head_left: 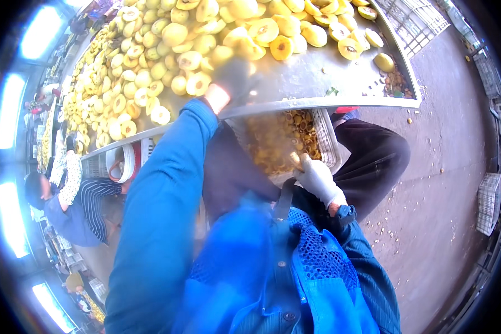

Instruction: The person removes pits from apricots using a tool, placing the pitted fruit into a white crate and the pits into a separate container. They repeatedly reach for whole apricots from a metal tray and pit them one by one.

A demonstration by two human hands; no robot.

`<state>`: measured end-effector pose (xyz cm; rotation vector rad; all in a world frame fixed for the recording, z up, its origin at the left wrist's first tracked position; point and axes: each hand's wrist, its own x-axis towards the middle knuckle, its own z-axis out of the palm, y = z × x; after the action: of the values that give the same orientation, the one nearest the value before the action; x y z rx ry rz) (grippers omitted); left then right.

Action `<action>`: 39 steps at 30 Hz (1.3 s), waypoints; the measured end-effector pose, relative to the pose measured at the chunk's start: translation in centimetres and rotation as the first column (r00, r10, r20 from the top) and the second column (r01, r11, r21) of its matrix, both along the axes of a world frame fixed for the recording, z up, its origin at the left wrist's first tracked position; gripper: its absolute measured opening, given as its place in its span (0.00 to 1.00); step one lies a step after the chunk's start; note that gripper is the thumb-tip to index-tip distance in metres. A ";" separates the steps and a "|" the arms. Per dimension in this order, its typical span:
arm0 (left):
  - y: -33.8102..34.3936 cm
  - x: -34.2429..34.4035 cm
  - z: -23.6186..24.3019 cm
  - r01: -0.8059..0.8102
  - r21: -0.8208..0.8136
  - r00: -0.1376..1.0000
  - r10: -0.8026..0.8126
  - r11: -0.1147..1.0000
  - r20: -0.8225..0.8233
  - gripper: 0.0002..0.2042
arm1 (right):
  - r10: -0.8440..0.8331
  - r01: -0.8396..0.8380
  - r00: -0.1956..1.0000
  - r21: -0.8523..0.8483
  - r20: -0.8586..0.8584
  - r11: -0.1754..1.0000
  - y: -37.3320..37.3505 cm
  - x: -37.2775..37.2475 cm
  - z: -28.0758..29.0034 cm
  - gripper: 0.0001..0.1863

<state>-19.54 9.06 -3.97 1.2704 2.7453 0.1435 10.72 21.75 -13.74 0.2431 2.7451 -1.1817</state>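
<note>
Many halved yellow fruits, peach-like (281, 48), are heaped on a metal table (295, 83) in front of me. My left hand (231, 80), in a dark glove, reaches over the table's near edge beside the fruit; it is smeared, so its fingers cannot be made out. Lower and to the right, my right hand (315, 177) in a white glove is closed around a short tan piece, like a wooden handle (296, 160); its other end is not clear. That hand is above my lap, at the near side of a plastic crate (329, 139) holding brown pits and scraps.
White crates (412, 25) stand beyond the table's right corner, and another crate (489, 203) lies far right. Small debris (395, 83) gathers in the table corner. A white bucket (129, 161) sits under the table at left. Another person (75, 211) sits farther left.
</note>
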 end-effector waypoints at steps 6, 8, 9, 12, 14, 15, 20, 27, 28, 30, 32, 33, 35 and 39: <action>-3.6 -2.6 -2.9 0.000 0.373 0.949 -0.117 0.928 0.292 0.25 | -0.095 0.089 0.995 -0.189 -0.027 0.978 0.1 0.3 2.3 0.09; -6.0 -1.3 -2.1 0.087 0.490 0.940 -0.234 0.867 0.249 0.27 | -0.143 0.144 0.989 -0.335 0.028 0.931 0.2 0.2 4.5 0.08; -7.6 -1.4 -2.6 -0.133 0.622 0.824 -0.263 0.772 0.503 0.30 | -0.235 0.192 0.972 -0.490 -0.027 0.850 -0.2 -0.2 5.7 0.08; -8.1 5.9 0.7 -0.014 0.699 0.954 -0.201 0.715 0.224 0.33 | -0.352 0.248 0.936 -0.683 -0.014 0.687 -0.8 -1.3 11.0 0.09; -7.0 11.0 3.3 0.284 0.524 0.929 -0.095 0.803 -0.359 0.34 | -0.019 -0.057 0.798 -0.108 -0.603 0.993 -1.0 -2.1 13.1 0.10; -6.4 12.5 3.8 -0.097 0.781 0.974 -0.102 0.617 0.201 0.26 | -0.127 0.041 0.943 -0.271 -0.309 0.962 -1.9 -2.2 14.5 0.12; -4.9 17.9 7.1 -0.875 0.459 0.372 -0.395 0.152 0.840 0.20 | 0.323 0.023 0.891 0.741 -0.320 0.671 -4.7 -3.4 11.1 0.15; -4.8 18.9 6.2 -0.672 0.715 0.629 -0.360 0.195 0.689 0.20 | 0.222 -0.039 0.950 0.621 -0.221 0.783 -5.7 -2.7 13.5 0.08; -4.7 18.8 6.1 -0.647 0.734 0.652 -0.349 0.207 0.673 0.20 | 0.242 -0.078 0.959 0.687 -0.146 0.722 -5.8 -2.7 13.7 0.07; -4.5 18.6 5.8 -0.592 0.773 0.704 -0.321 0.228 0.634 0.20 | 0.271 -0.048 0.938 0.697 -0.215 0.716 -5.8 -2.5 13.4 0.08; -4.4 18.3 5.3 -0.528 0.810 0.760 -0.282 0.256 0.585 0.20 | 0.301 -0.017 0.911 0.703 -0.282 0.711 -5.9 -2.2 13.9 0.08; -4.4 18.2 5.2 -0.493 0.827 0.790 -0.260 0.270 0.556 0.20 | 0.213 -0.014 0.926 0.534 -0.313 0.845 -6.2 -2.2 15.8 0.10; -4.7 18.0 4.9 -0.417 0.853 0.844 -0.215 0.314 0.492 0.20 | 0.120 -0.004 0.939 0.339 -0.322 0.941 -6.5 -2.2 16.2 0.11; -5.2 17.6 4.9 -0.222 0.872 0.927 -0.182 0.436 0.327 0.20 | 0.021 -0.034 0.985 -0.075 -0.171 0.997 -5.6 -2.4 16.2 0.12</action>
<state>-1.94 3.89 0.95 1.1213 2.2567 1.8895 8.36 16.12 2.43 0.0994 2.8270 -1.3582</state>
